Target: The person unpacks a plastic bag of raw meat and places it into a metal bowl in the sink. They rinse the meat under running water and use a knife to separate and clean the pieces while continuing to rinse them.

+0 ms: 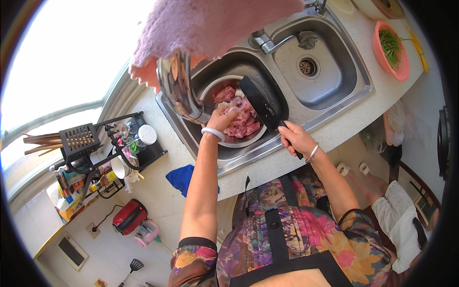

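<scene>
Pieces of raw meat (241,122) lie heaped in a round metal basin (205,94), which stands in the left bowl of a stainless steel double sink (279,89). My left hand (223,120) reaches into the basin with its fingertips on the meat; whether they pinch a piece cannot be made out. A black-bladed cleaver (259,102) is in my right hand (296,138), held by its black handle. Its blade slants over the basin's right side, beside the meat, and hides part of the rim.
A curved chrome faucet spout (183,100) and a hanging pink towel (215,28) are close above the left hand. The right bowl holds a grey rag (307,39). A blue cloth (181,178), a black rack (138,143) and a pink bowl of greens (403,68) flank the sink. Another person (398,211) sits at right.
</scene>
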`<state>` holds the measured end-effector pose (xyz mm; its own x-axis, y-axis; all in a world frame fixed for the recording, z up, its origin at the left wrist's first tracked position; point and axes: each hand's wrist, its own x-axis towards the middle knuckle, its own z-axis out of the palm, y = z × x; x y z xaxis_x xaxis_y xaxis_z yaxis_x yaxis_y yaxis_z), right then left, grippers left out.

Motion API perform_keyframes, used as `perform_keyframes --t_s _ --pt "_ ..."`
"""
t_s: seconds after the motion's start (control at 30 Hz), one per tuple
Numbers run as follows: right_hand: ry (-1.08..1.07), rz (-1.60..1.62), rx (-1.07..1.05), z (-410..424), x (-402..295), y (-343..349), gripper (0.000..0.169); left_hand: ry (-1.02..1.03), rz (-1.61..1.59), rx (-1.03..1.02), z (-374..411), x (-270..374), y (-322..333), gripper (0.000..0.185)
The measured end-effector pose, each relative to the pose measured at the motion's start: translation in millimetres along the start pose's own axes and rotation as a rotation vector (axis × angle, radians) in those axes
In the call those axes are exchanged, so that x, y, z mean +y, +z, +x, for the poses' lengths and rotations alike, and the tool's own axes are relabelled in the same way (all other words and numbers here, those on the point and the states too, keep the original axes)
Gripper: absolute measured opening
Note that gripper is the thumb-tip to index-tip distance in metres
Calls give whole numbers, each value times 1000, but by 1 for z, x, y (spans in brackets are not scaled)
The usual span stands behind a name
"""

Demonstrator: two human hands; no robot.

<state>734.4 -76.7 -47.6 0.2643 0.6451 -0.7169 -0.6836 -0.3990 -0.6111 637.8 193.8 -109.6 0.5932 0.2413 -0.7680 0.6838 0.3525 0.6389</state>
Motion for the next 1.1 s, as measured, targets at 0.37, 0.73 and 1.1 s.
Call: perform_keyframes --t_s 0.37,0.73,1.1 --pt "50 -634 -91 45 8 26 33 -245 -185 155 35 -98 -30 21" --pt "-74 -1221 -124 87 17 48 34 -49 -37 287 80 -161 -41 13" --pt "13 -1276 -82 90 21 60 33 77 -171 290 9 -95 -10 22"
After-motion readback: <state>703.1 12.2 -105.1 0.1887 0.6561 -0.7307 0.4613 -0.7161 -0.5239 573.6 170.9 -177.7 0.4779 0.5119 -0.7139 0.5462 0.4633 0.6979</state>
